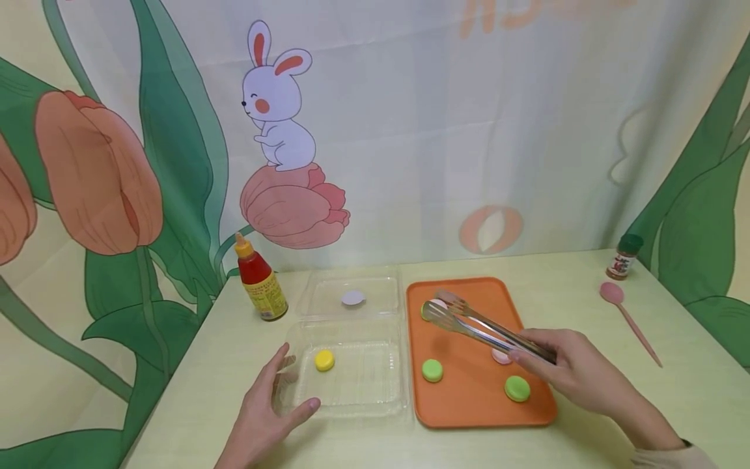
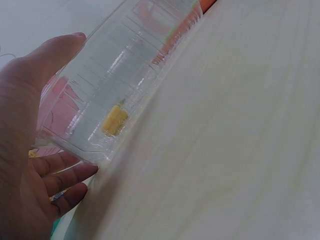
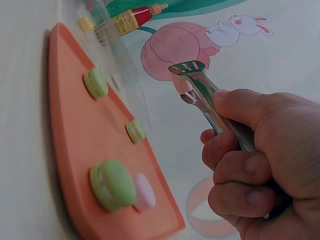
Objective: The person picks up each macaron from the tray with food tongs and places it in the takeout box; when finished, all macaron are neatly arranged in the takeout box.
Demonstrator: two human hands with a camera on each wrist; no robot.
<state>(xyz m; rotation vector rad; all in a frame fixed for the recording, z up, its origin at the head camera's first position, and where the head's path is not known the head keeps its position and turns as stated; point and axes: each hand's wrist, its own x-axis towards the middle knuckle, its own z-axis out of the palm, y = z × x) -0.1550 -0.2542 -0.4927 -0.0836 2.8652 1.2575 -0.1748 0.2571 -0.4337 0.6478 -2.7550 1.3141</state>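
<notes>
My right hand [image 1: 586, 374] grips metal tongs [image 1: 498, 337] over an orange tray [image 1: 469, 410]. In the right wrist view, the tong tips stand apart above the tray. Green macarons [image 1: 432, 370] [image 3: 112, 185] and a pink one [image 3: 144, 192] lie on the tray; the tongs partly cover the far green one and the pink one in the head view. A clear plastic box [image 1: 363, 410] stands left of the tray, with a yellow macaron [image 1: 325, 360] inside. My left hand [image 1: 263, 404] is at the box's left side, thumb and fingers spread around its near left corner.
The box's clear lid [image 1: 381, 296] lies open at the back, with a round white spot [image 1: 353, 298]. A red sauce bottle [image 1: 262, 286] stands at the back left. At the right are a pink spoon [image 1: 629, 322] and a green-capped spice jar [image 1: 624, 257]. A printed curtain [image 1: 398, 163] hangs behind.
</notes>
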